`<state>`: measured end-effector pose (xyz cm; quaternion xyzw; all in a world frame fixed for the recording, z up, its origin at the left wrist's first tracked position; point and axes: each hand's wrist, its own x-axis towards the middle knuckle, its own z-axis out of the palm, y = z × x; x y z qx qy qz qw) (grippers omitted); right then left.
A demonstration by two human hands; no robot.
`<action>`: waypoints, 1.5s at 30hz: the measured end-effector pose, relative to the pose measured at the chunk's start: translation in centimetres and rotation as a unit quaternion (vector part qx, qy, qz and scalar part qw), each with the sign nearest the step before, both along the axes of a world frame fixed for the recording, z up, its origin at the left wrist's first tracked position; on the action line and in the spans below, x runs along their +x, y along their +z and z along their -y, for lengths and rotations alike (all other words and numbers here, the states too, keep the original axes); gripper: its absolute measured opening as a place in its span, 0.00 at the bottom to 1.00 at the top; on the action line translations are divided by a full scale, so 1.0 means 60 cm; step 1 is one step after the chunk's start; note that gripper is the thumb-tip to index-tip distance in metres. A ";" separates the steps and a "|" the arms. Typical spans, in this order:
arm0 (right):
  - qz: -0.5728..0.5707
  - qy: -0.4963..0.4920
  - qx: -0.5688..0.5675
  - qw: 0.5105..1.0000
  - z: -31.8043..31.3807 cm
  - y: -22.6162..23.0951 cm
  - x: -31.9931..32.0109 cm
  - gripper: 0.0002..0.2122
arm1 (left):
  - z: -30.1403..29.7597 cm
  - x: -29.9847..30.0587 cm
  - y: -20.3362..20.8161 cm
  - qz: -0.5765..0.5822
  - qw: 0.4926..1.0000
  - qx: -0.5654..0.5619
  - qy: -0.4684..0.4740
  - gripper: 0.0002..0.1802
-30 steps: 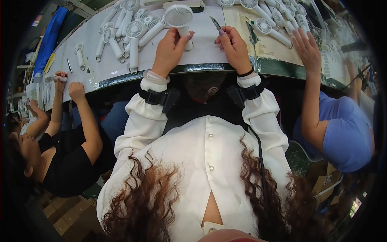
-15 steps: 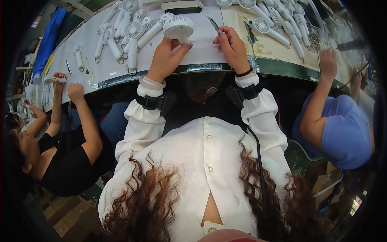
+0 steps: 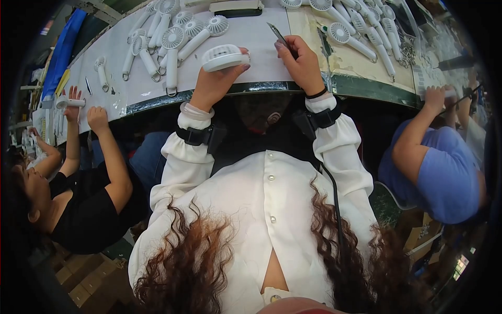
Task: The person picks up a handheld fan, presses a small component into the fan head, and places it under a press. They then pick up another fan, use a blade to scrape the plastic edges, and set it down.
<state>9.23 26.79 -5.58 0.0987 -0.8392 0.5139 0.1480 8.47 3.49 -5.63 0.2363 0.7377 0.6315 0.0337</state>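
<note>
My left hand (image 3: 215,83) is closed around a white handheld fan (image 3: 224,58), held above the near part of the table with its round head tipped on edge. My fingers hide most of the fan's handle. To the right of it, my right hand (image 3: 303,63) grips a slim pointed metal tool (image 3: 276,33), its tip pointing up and left, away from the fan. Whether this tool is a knife or tweezers I cannot tell. The tool and the fan are apart.
Several white fans (image 3: 175,42) with wrist loops lie at the back left, and another pile (image 3: 361,31) at the back right. The table's dark green edge (image 3: 209,92) runs before me. A person in black (image 3: 89,204) works at left, another in blue (image 3: 439,167) at right.
My left hand has turned the fan, so its head now tilts and shows its side. The tool in my right hand has swung slightly. The left co-worker's fingers have spread; the right one's hand has lowered.
</note>
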 end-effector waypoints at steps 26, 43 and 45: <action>0.256 0.119 -0.488 0.826 0.055 0.059 -0.002 0.11 | -0.009 0.060 0.020 0.057 0.982 0.156 -0.093 0.33; 0.090 0.051 -0.190 0.976 0.057 0.019 0.010 0.10 | 0.025 0.066 0.036 0.083 0.987 -0.119 0.066 0.29; -0.051 0.020 0.048 0.997 0.042 0.009 0.024 0.10 | 0.028 0.067 0.040 0.065 0.977 -0.165 0.115 0.27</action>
